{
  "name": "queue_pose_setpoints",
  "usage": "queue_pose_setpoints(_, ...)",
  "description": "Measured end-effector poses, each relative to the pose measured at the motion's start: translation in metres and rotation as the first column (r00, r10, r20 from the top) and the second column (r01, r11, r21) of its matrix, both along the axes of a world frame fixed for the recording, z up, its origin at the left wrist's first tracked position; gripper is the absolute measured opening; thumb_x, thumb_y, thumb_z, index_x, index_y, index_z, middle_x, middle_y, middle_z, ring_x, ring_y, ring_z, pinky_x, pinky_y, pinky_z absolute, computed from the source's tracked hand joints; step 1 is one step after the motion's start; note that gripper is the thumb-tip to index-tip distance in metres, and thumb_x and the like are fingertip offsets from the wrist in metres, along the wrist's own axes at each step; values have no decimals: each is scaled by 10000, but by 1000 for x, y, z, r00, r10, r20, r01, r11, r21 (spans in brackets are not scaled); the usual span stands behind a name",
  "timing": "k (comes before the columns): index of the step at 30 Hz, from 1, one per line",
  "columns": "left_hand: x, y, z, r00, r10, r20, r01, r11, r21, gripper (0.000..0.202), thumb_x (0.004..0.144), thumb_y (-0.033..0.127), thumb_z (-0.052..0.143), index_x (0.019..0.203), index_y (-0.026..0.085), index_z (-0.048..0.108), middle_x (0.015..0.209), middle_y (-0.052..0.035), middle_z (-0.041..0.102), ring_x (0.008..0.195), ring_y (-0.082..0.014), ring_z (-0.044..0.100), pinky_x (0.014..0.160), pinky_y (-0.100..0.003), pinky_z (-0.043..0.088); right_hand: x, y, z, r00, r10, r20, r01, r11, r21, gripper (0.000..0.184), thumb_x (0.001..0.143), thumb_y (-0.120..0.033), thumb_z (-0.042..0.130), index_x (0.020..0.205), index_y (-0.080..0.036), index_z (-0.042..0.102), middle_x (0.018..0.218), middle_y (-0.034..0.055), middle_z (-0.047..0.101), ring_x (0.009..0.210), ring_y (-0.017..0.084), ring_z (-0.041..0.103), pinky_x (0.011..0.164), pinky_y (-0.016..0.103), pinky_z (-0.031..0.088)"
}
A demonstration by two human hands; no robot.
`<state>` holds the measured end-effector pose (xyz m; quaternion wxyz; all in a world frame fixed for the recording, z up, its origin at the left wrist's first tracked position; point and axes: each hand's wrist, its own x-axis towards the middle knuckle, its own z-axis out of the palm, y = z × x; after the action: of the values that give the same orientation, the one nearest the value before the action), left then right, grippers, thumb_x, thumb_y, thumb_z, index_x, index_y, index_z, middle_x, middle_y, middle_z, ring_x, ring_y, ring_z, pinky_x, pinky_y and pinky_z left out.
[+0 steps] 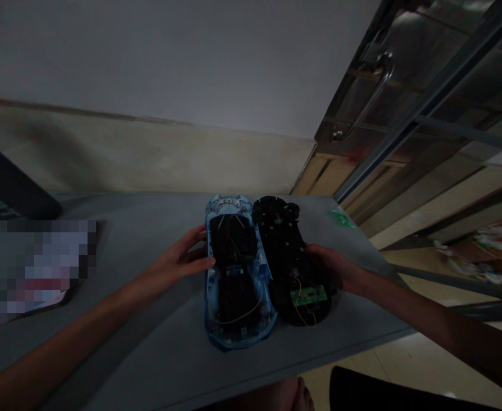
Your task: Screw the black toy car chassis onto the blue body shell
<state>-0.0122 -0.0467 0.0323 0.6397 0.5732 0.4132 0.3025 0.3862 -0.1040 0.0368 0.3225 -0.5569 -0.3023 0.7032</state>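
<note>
A blue toy car body shell point(213, 285) lies upside down on the grey table, its dark inside and thin wires facing up. My left hand point(187, 256) grips its left side, with the thumb over the rim and the fingers along the outer edge. Close against the shell on the right is the black toy car chassis point(282, 242), with a green circuit board point(309, 295) and yellow wires at its near end. My right hand point(334, 266) holds the chassis by its right side; its fingertips are partly hidden in shadow.
The grey table point(148, 354) meets a wall at the back. A small green packet point(343, 218) lies near its right edge. On the left are a dark box point(15, 188) and a blurred-out flat item point(49, 268). A metal frame point(422, 114) rises at the right.
</note>
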Motion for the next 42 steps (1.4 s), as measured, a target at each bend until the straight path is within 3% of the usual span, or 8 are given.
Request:
queue_pose_setpoints(6,0,1,-3,1000,5,4,-5,1000,-3,1020,830,612,949,1707,330,511,1835,-111,507,1614,-448,578,1344,-587,482,-5,-1,6,995,-86,41,89,993,-80,127,897,-326,790,987,-244,826,912,3,881,780,188,810,735,253,654)
queue_pose_setpoints(12,0,1,-2,1000,19,-18,-19,1000,18,989,823,624,953,1690,360,557,1792,-101,571,1626,-453,567,1342,-596,489,-5,-1,5,994,-88,62,93,992,-87,150,932,-323,736,1022,-243,826,926,19,887,811,204,822,742,267,655)
queue_pose_setpoints(17,-1,2,-3,999,34,-40,-35,999,-12,1062,803,636,960,1718,344,507,1851,-119,487,1636,-454,556,1344,-580,484,-6,-3,7,995,-70,68,75,994,-75,139,898,-342,771,990,-261,836,925,40,888,831,225,826,779,280,660)
queue_pose_setpoints(28,2,-1,5,998,24,-55,-24,1000,-5,1020,819,596,935,1713,342,516,1834,-69,525,1686,-426,496,1363,-522,458,-8,-1,9,997,-67,37,70,995,-73,144,910,-314,725,984,-239,822,903,25,882,794,204,831,764,272,659)
queue_pose_setpoints(32,3,-4,11,998,27,-56,-26,1000,16,989,842,583,915,1715,336,522,1796,-79,576,1651,-450,534,1342,-575,472,-9,-5,13,998,-59,15,60,997,-56,153,929,-341,781,1042,-257,841,963,32,895,864,200,839,814,264,652)
queue_pose_setpoints(36,4,-5,12,999,28,-29,-28,1000,13,954,838,581,928,1687,344,561,1749,-65,627,1634,-452,554,1333,-566,486,-7,-4,11,997,-70,19,71,995,-66,137,930,-300,756,1024,-245,839,938,24,885,831,201,823,777,269,648)
queue_pose_setpoints(42,1,-1,4,999,26,-38,-26,1000,2,946,851,544,924,1693,354,538,1822,-99,533,1636,-448,551,1364,-620,445,-3,-1,3,996,-78,34,81,993,-92,163,952,-320,742,1043,-215,828,957,40,880,844,215,810,787,289,641)
